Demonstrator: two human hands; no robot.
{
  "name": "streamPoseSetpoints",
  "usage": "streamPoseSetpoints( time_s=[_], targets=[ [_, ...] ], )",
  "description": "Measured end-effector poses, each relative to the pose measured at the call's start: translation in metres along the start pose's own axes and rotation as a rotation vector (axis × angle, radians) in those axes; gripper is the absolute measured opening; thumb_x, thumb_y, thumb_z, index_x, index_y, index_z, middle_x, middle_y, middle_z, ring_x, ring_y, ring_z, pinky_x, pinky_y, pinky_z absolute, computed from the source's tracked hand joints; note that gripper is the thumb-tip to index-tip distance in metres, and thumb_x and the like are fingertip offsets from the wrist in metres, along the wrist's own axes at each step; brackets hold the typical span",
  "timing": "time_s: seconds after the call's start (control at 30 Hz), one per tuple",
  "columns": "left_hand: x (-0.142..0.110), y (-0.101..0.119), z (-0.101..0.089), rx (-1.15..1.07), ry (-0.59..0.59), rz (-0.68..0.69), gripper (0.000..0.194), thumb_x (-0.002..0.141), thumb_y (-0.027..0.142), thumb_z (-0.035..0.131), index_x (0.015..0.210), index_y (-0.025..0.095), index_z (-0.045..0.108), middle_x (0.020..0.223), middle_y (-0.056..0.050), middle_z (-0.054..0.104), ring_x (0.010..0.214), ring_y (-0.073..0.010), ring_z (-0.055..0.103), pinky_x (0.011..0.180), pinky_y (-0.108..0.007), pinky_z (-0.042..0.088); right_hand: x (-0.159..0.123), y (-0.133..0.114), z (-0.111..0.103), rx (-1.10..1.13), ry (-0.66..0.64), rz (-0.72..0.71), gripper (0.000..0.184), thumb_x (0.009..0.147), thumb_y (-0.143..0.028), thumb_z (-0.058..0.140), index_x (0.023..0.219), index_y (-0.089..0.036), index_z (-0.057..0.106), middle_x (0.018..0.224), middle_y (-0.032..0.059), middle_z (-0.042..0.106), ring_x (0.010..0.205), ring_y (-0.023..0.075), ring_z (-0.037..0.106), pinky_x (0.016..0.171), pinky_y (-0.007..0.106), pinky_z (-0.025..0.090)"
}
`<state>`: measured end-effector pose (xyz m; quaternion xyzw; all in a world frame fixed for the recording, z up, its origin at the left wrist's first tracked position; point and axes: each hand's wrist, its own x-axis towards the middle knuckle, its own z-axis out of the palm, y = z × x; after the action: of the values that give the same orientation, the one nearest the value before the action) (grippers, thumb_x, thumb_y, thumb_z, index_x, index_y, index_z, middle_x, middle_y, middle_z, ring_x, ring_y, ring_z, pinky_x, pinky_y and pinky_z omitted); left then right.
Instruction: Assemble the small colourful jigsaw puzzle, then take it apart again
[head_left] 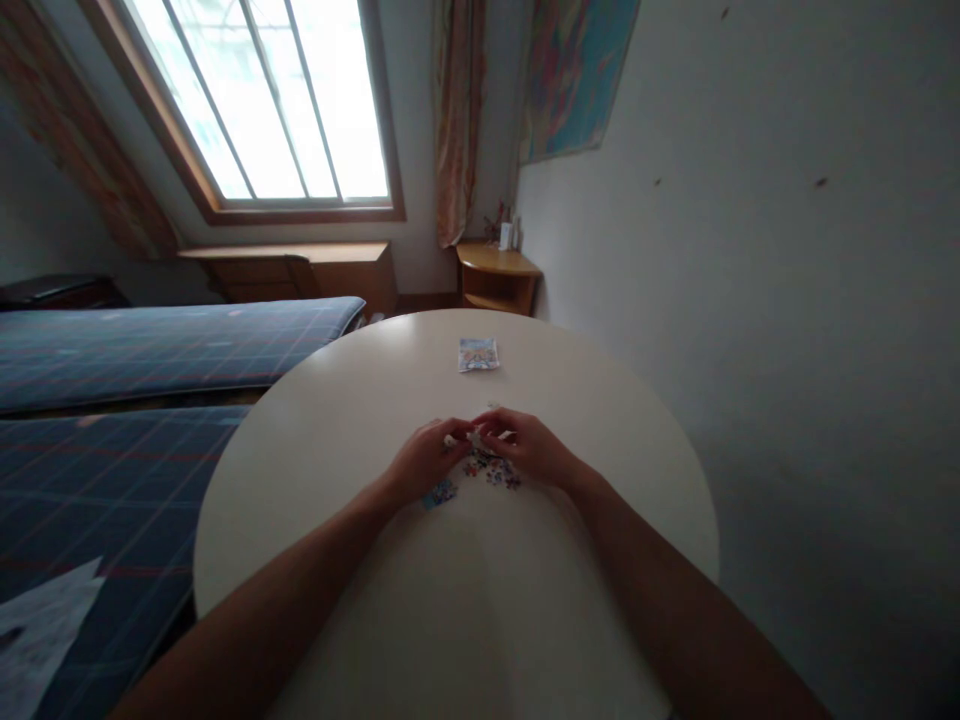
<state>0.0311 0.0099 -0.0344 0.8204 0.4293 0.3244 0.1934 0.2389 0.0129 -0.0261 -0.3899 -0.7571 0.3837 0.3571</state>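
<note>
My left hand and my right hand meet over the middle of the round table, fingertips almost touching. Both are closed in a pinch around a small pale jigsaw puzzle piece, partly hidden by the fingers. Just below them lies a loose heap of jigsaw pieces, dark and many-coloured. A bluish patch of puzzle, seemingly joined pieces, rests beside my left wrist and is partly covered by it. One pale piece sits beyond my fingers. Farther off lies a small square picture, flat on the tabletop.
The white round table stands close to the wall on the right. To the left are plaid-covered beds, with paper on the nearer one. A wooden desk and corner shelf stand at the back.
</note>
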Motion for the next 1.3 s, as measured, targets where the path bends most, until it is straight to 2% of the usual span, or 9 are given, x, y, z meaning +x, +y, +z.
streamPoseSetpoints(
  time_s=[0.17,0.37,0.57,0.7,0.8,1.07,1.3],
  targets=[
    [-0.001,0.002,-0.001,-0.086,0.013,-0.009,0.012,0.088,0.029,0.061,0.096,0.020,0.065,0.090,-0.002,0.073,0.081,-0.0160,0.067,0.075,-0.027,0.050,0.000,0.002,-0.001,-0.018,0.010,0.006,0.027,0.085,-0.028,0.063,0.110,-0.016,0.066,0.088,0.0055,0.069,0.075,0.0140,0.064,0.067,0.025,0.051],
    [-0.001,0.001,-0.002,0.103,0.086,0.010,0.009,0.088,0.028,0.064,0.093,0.023,0.069,0.088,-0.002,0.074,0.081,-0.0179,0.067,0.078,-0.029,0.049,0.000,0.001,0.001,0.060,-0.011,0.020,0.031,0.086,-0.035,0.063,0.110,-0.016,0.064,0.089,0.0060,0.068,0.075,0.0138,0.063,0.068,0.027,0.052],
    [-0.001,0.006,-0.003,0.204,0.099,-0.029,0.007,0.086,0.025,0.065,0.089,0.022,0.070,0.084,-0.002,0.073,0.077,-0.0181,0.067,0.071,-0.027,0.048,0.000,-0.003,0.008,0.041,-0.019,0.020,0.037,0.075,-0.031,0.073,0.108,-0.014,0.066,0.088,0.0063,0.071,0.070,0.0136,0.063,0.064,0.025,0.052],
    [-0.002,0.007,-0.003,0.212,0.098,-0.025,0.010,0.087,0.029,0.063,0.089,0.021,0.070,0.084,-0.003,0.072,0.076,-0.0186,0.066,0.071,-0.028,0.047,0.001,-0.004,0.008,-0.042,0.021,-0.001,0.028,0.083,-0.030,0.063,0.106,-0.016,0.071,0.089,0.0062,0.074,0.073,0.0151,0.066,0.069,0.027,0.052],
    [-0.002,0.007,-0.003,0.177,0.097,0.005,0.012,0.090,0.029,0.060,0.091,0.022,0.070,0.085,-0.003,0.072,0.076,-0.0180,0.065,0.072,-0.028,0.047,0.001,-0.004,0.003,-0.049,0.033,-0.002,0.026,0.086,-0.031,0.058,0.103,-0.017,0.074,0.091,0.0065,0.076,0.079,0.0173,0.068,0.073,0.029,0.052],
    [-0.002,0.003,-0.004,0.049,0.086,0.060,0.015,0.093,0.027,0.055,0.092,0.021,0.068,0.088,-0.004,0.070,0.080,-0.0175,0.063,0.074,-0.028,0.047,0.000,-0.010,-0.008,-0.036,0.019,0.027,0.028,0.085,-0.038,0.060,0.094,-0.015,0.072,0.084,0.0064,0.074,0.076,0.0175,0.065,0.071,0.029,0.049],
    [-0.002,0.008,-0.008,-0.100,0.035,0.149,0.018,0.094,0.028,0.053,0.090,0.019,0.068,0.087,-0.005,0.069,0.086,-0.0177,0.063,0.080,-0.029,0.049,-0.002,-0.009,-0.008,0.205,-0.131,0.057,0.034,0.084,-0.046,0.061,0.089,-0.014,0.067,0.080,0.0039,0.068,0.072,0.0143,0.060,0.069,0.027,0.047]
  ],
)
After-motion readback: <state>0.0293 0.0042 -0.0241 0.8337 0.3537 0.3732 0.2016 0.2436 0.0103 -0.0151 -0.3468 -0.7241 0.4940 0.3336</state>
